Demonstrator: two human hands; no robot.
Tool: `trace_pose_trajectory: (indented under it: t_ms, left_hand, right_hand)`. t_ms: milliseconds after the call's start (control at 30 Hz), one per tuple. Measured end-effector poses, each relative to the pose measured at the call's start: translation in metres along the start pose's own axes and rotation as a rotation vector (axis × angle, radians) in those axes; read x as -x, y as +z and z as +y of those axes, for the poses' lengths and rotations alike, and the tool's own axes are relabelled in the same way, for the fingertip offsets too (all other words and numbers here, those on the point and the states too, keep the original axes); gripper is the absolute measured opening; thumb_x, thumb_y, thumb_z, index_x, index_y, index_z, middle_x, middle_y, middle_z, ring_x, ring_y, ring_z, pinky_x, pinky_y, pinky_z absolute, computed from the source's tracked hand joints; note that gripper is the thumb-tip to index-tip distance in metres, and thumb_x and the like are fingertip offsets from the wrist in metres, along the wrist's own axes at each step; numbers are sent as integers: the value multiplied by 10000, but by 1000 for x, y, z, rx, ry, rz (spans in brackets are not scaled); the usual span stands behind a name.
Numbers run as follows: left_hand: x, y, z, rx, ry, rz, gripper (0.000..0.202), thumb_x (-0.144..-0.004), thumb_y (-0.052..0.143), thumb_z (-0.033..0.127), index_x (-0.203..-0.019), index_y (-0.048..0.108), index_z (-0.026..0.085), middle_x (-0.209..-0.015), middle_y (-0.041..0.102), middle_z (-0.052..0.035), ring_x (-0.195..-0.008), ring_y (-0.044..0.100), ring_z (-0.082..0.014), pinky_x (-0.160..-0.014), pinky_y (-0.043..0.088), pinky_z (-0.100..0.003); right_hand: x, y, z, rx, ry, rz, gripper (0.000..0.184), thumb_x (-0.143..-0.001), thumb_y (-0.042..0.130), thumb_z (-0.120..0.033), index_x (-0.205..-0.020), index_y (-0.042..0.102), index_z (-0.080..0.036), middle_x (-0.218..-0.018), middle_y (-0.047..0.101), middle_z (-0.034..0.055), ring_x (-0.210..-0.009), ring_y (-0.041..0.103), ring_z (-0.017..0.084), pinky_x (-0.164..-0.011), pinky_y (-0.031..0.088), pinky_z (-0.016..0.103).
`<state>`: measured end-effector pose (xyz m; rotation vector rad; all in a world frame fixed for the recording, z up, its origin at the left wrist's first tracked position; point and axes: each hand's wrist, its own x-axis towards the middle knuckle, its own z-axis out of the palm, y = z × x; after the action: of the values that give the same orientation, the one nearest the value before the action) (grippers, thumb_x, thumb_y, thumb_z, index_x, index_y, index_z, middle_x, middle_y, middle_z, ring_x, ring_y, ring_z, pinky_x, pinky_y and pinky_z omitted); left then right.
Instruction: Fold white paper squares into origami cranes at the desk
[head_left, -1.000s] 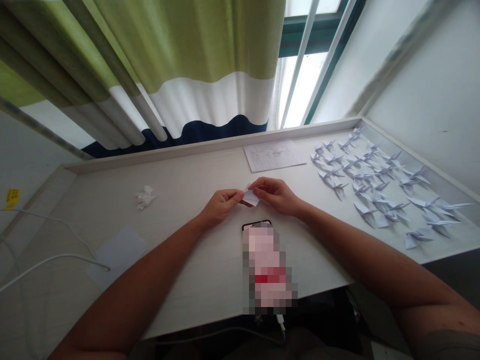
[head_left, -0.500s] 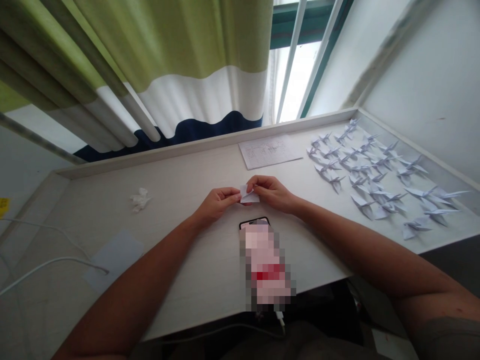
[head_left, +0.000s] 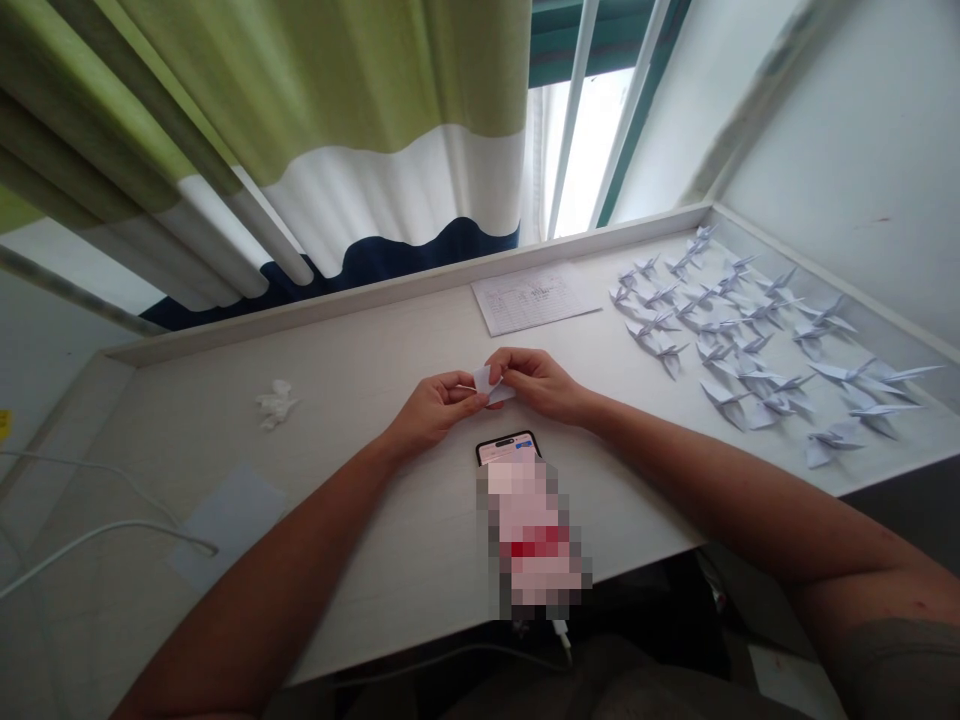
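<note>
Between my two hands is a small folded piece of white paper (head_left: pixel 484 380), held above the table just beyond the phone. My left hand (head_left: pixel 433 412) pinches its left side with thumb and fingers. On the right side, my right hand (head_left: pixel 544 385) grips it with thumb and forefinger, and the fingers cover part of the folds. A phone (head_left: pixel 525 520) lies face up below the hands, its screen mostly blurred out. Many folded white paper cranes (head_left: pixel 739 325) stand in a group on the right of the table.
A printed sheet (head_left: pixel 536 300) lies near the table's raised back edge (head_left: pixel 375 295). On the left are a crumpled white tissue (head_left: pixel 276 404), a plain paper sheet (head_left: pixel 229 520) and a white cable (head_left: pixel 112 525). A charging plug (head_left: pixel 561 635) meets the phone's bottom end.
My left thumb has moved slightly right over the paper, and the paper has tilted between my fingers. Both hands stay in nearly the same place; the view has shifted slightly.
</note>
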<state>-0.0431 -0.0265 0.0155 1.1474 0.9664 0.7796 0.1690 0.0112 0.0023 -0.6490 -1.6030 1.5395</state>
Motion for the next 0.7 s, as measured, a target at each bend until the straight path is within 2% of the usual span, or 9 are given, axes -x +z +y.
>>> trace_pose_trajectory:
  t_ms: [100, 267, 333, 433, 500, 600, 700]
  left_hand:
    - [0, 0, 1, 4, 24, 20, 475, -709, 965, 468, -957, 718, 146, -931, 838, -101, -930, 810, -268, -871, 589, -353]
    - [-1, 1, 2, -27, 43, 42, 437, -708, 968, 422, -959, 741, 145, -927, 837, -100, -919, 802, -256, -922, 580, -378]
    - [-1, 1, 2, -42, 55, 64, 427, -740, 945, 432, -991, 757, 143, -926, 837, -99, -905, 794, -246, -934, 573, -381]
    - [0, 1, 1, -68, 76, 90, 433, -781, 912, 458, -1041, 782, 137, -921, 836, -97, -903, 782, -234, -960, 560, -378]
    - [0, 1, 0, -82, 86, 94, 444, -775, 912, 481, -1034, 796, 139, -918, 837, -98, -902, 780, -235, -962, 561, -380]
    - [-1, 2, -2, -104, 88, 84, 440, -756, 917, 514, -972, 805, 148, -926, 838, -102, -912, 785, -255, -940, 578, -390]
    - [-1, 4, -4, -104, 91, 69, 443, -730, 930, 523, -936, 801, 152, -935, 836, -103, -919, 794, -271, -916, 593, -394]
  right_hand:
    - [-1, 0, 2, 17, 2, 15, 191, -929, 712, -365, -842, 677, -199, -836, 683, 7, -753, 593, 141, -694, 491, 267]
    - [-2, 1, 5, 4, 17, 0, 313, -971, 693, -482, -1108, 699, -200, -860, 698, 13, -741, 629, 149, -698, 522, 290]
    - [-2, 1, 4, 24, -6, 62, 349, -968, 701, -500, -1159, 672, -209, -891, 686, 13, -768, 637, 153, -710, 533, 294]
    - [0, -1, 0, 98, -73, 171, 295, -964, 707, -489, -1061, 641, -218, -947, 666, 21, -833, 638, 159, -751, 547, 305]
    - [3, -2, -5, 185, -127, 153, 239, -962, 711, -447, -987, 636, -221, -983, 678, 38, -919, 652, 182, -824, 559, 336]
    - [7, -1, -11, 323, -185, 76, 155, -926, 742, -355, -996, 674, -234, -1092, 707, 60, -1074, 660, 221, -944, 562, 398]
    - [7, 0, -10, 353, -166, 83, 138, -902, 747, -323, -984, 694, -225, -1083, 734, 65, -1062, 680, 225, -949, 570, 419]
